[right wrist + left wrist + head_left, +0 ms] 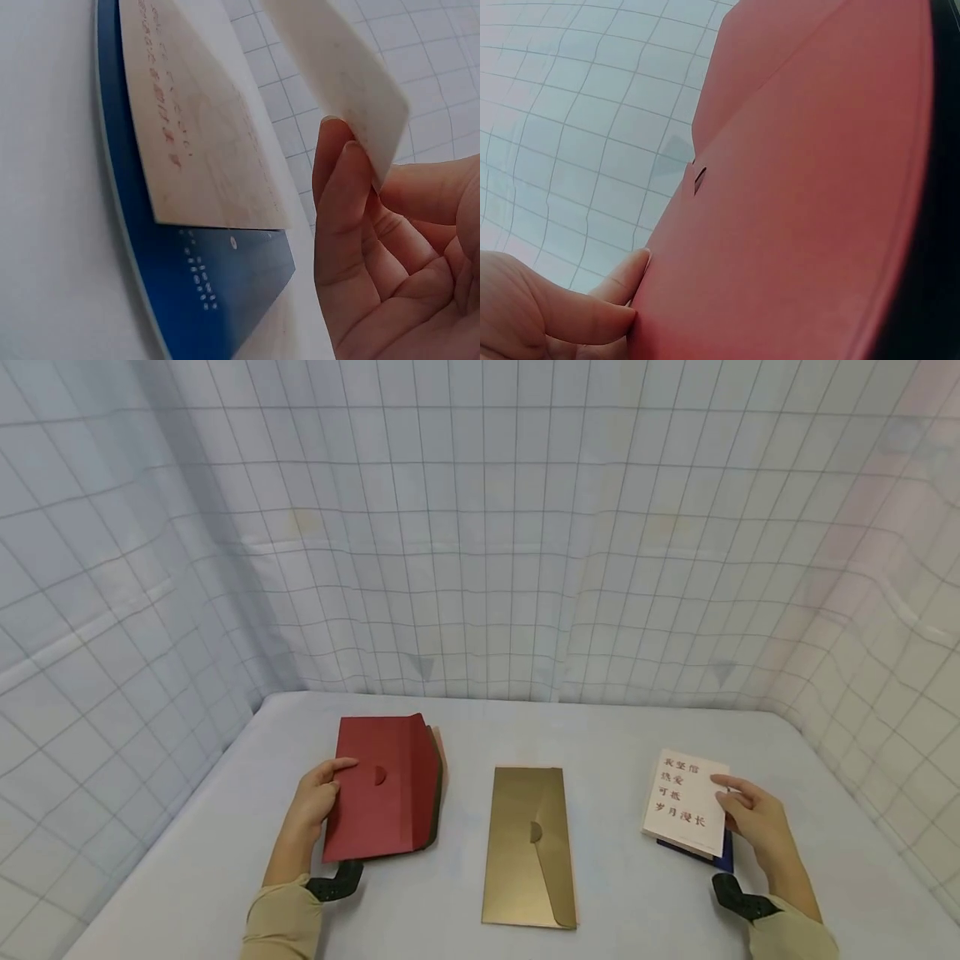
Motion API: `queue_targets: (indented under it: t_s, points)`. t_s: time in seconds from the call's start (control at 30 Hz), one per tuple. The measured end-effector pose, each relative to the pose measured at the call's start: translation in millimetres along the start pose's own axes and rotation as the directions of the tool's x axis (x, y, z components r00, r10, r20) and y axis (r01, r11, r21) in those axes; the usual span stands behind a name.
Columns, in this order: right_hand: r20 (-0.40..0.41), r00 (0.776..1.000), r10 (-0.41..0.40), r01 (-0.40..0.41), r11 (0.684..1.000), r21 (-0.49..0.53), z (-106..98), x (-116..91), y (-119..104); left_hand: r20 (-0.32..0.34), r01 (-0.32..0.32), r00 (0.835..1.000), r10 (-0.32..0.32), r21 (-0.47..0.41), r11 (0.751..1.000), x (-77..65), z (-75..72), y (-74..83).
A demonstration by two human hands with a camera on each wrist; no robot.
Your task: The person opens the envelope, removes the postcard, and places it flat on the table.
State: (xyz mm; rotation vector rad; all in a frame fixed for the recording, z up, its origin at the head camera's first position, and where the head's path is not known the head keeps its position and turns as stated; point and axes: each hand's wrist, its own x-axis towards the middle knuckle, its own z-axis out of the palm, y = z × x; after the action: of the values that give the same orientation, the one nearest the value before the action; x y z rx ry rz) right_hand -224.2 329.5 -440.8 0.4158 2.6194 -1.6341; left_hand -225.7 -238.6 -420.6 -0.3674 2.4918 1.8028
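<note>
On the left of the table in the head view lies a stack of envelopes with a red envelope [369,793] on top. My left hand [317,793] pinches that red envelope at its left edge; thumb and fingers meet its border in the left wrist view. To the right, my right hand [757,818] pinches a white card [686,802] printed with red Chinese characters. In the right wrist view the card is raised at an angle above another pale printed card [202,150] and a blue card [225,292]. Part of the stack under the red envelope is hidden.
A gold envelope [525,852] lies between the two stacks, with a pinkish edge showing beneath it. Darker and pinkish envelope edges show at the red envelope's right. White gridded curtains [487,527] enclose the white table [615,735] at the back and sides.
</note>
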Motion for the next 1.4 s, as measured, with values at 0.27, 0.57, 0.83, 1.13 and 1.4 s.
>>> queue_targets:
  t_s: [0.27,0.57,0.83,1.13,1.4]
  points:
    - [-0.001,1.000,0.003,-0.003,1.000,-0.009,4.8,6.3,3.9,0.021,0.004,1.000,-0.004,0.008,1.000,2.6,-4.6,-4.4]
    - [0.000,1.000,0.010,-0.010,1.000,-0.001,7.3,8.9,4.6,0.029,0.018,0.999,-0.018,0.007,1.000,1.3,-5.4,-5.6]
    - [-0.010,1.000,0.009,-0.009,0.998,-0.057,8.4,9.9,6.5,0.032,0.031,0.999,-0.032,0.022,0.999,4.4,-3.1,-9.4]
    - [-0.056,0.998,-0.037,0.025,0.979,-0.201,6.7,7.1,6.8,0.064,0.033,0.997,-0.038,0.074,0.997,6.0,1.0,-10.8]
    - [-0.090,0.996,-0.015,-0.006,0.973,-0.231,3.0,7.4,6.8,0.075,0.004,0.997,-0.019,0.196,0.981,8.3,6.3,-4.4]
